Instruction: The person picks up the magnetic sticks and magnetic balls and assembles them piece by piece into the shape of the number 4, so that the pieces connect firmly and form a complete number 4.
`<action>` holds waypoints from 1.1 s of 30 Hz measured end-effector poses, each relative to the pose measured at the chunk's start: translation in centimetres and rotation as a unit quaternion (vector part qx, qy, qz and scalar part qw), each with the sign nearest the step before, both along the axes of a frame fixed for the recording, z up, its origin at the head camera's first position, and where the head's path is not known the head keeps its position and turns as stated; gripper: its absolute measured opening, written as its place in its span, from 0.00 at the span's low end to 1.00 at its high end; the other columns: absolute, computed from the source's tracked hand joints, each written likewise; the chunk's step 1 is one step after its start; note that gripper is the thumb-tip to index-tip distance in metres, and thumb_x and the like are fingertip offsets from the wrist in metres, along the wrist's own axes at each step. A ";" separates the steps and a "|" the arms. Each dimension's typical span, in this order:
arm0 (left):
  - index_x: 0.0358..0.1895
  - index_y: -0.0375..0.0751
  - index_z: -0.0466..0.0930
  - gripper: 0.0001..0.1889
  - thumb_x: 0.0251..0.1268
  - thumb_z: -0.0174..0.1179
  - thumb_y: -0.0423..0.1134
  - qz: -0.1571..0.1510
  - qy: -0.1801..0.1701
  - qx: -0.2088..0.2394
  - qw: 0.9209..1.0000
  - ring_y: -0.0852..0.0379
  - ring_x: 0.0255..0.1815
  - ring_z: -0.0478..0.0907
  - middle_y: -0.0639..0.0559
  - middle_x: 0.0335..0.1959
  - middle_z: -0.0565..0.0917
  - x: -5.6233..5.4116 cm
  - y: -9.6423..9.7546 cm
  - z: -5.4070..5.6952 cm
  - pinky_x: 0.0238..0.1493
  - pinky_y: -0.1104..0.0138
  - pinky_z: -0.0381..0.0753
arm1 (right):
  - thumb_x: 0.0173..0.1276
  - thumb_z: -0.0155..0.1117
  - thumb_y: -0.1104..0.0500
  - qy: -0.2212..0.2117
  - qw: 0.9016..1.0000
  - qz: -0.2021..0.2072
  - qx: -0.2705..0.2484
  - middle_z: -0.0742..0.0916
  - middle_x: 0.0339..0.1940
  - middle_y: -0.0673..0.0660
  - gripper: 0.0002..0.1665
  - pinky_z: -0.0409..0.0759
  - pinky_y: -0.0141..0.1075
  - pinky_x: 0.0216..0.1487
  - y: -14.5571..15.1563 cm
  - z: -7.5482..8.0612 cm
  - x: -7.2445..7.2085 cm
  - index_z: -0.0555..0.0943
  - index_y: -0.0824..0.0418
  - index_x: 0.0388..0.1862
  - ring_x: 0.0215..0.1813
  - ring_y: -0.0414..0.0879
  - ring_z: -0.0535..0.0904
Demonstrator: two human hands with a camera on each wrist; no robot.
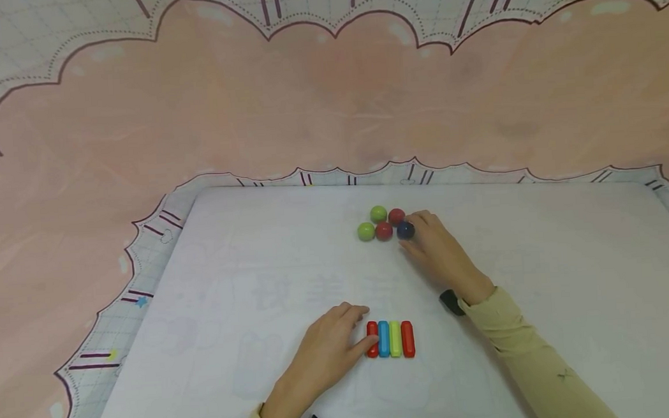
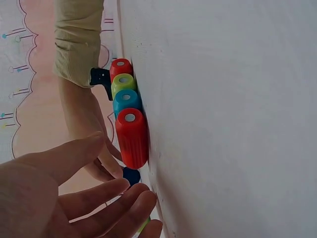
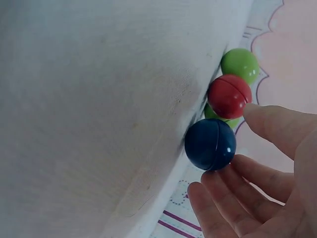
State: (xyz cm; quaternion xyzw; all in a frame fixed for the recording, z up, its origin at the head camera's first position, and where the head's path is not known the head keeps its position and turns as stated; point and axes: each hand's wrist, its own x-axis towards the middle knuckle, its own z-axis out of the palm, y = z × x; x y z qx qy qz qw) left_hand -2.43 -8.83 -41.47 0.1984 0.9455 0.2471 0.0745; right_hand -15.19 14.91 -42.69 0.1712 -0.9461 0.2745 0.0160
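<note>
My right hand point(image 1: 437, 247) is beside a dark blue ball point(image 1: 406, 231), its fingertips touching or very near the ball's right side and its thumb apart from it. In the right wrist view the blue ball point(image 3: 210, 144) stands in front of a red ball point(image 3: 230, 96) and a green ball point(image 3: 240, 65). My left hand point(image 1: 328, 343) rests by a row of short coloured sticks, its thumb overlapping the left red stick point(image 1: 372, 329); whether it touches is unclear. Blue point(image 1: 384, 340), yellow-green point(image 1: 395, 341) and red point(image 1: 408, 340) sticks follow to the right. Loosely spread fingers show in the left wrist view.
Two red balls, the front one point(image 1: 384, 231) beside the blue ball, and two green balls, one at the left point(image 1: 366, 231), form a cluster near the far edge of the white board point(image 1: 246, 265). A peach cloth point(image 1: 317, 108) with scalloped borders surrounds the board.
</note>
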 end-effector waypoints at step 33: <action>0.47 0.43 0.85 0.17 0.59 0.72 0.48 -0.015 0.001 -0.004 1.000 0.59 0.43 0.77 0.55 0.41 0.83 0.1 0.4 -0.4 0.45 0.68 0.82 | 0.73 0.60 0.64 -0.023 1.000 -0.016 0.000 0.77 0.58 0.65 0.20 0.72 0.51 0.68 -0.2 0.0 -1.3 0.74 0.70 0.61 0.64 0.58 0.73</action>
